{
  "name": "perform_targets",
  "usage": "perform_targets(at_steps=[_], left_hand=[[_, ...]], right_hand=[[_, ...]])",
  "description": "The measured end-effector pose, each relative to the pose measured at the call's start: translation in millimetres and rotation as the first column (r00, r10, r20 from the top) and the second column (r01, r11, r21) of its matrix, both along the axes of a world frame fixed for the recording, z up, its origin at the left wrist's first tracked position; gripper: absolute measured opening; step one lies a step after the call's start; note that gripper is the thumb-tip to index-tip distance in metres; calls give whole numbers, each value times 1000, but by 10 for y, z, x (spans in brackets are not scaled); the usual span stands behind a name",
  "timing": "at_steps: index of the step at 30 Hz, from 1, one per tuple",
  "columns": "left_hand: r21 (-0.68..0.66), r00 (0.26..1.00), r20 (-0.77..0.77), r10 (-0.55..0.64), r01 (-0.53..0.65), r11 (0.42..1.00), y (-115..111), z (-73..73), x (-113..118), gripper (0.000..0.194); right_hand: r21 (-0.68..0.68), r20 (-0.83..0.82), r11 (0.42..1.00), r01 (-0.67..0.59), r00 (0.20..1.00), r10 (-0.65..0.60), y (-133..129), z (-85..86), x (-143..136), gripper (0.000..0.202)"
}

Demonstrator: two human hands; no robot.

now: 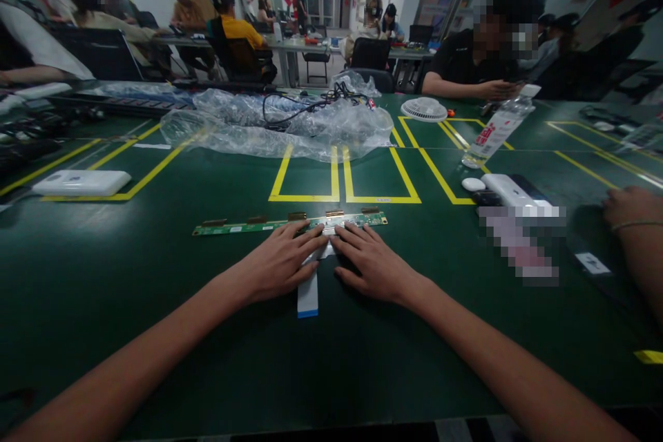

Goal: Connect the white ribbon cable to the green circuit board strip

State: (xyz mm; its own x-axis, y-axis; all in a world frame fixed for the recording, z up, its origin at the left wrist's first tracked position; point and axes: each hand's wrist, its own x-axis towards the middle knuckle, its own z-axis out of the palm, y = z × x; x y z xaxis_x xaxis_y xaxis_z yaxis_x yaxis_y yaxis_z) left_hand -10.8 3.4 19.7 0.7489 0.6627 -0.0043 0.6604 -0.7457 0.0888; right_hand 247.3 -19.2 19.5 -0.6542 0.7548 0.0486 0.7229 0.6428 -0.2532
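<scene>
A long, narrow green circuit board (pixel 238 227) with copper-coloured tabs along its far edge lies on the green table (pixel 228 373). My left hand (pixel 282 259) rests flat with its fingers spread, fingertips on the near side of the board's middle. Beside it, my right hand (pixel 370 262) also lies with fingers apart, its fingertips at the board's right part. A white ribbon cable (pixel 307 295) with a blue end comes out toward me from under my left hand. Silvery material shows between the two hands; its shape is partly covered by the fingers.
Crumpled clear plastic wrap (pixel 331 128) with black cables lies beyond the board. At the right are a tilted bottle (pixel 497 128), a white device (pixel 510 193) and another person's hand (pixel 635 210). A white box (pixel 83 182) sits left. Yellow tape marks the table.
</scene>
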Motion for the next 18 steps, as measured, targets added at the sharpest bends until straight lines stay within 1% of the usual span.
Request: perform_targets(at_steps=[8,12,14,15,17,18], left_hand=[[15,1000,-12,1,0,1000,-27,33,0,56],[32,999,-40,28,-27,999,-30,17,52,54],[37,995,-67,75,-73,997,39,5,32,54],[43,990,-85,114,-111,993,101,0,-14,54],[57,968,-128,215,-209,976,278,-1,-207,55],[64,948,-148,282,-275,959,379,5,-360,55]], right_hand=[[-41,7,999,0,1000,0,-6,2,-15,68],[-57,-60,998,11,998,-14,10,-20,1,70],[-64,-113,998,29,993,-37,25,-23,22,70],[-64,-135,997,38,990,-47,33,-23,34,68],[-58,-166,997,49,984,-58,46,-20,61,65],[-53,-176,997,51,983,-60,50,-19,74,64]])
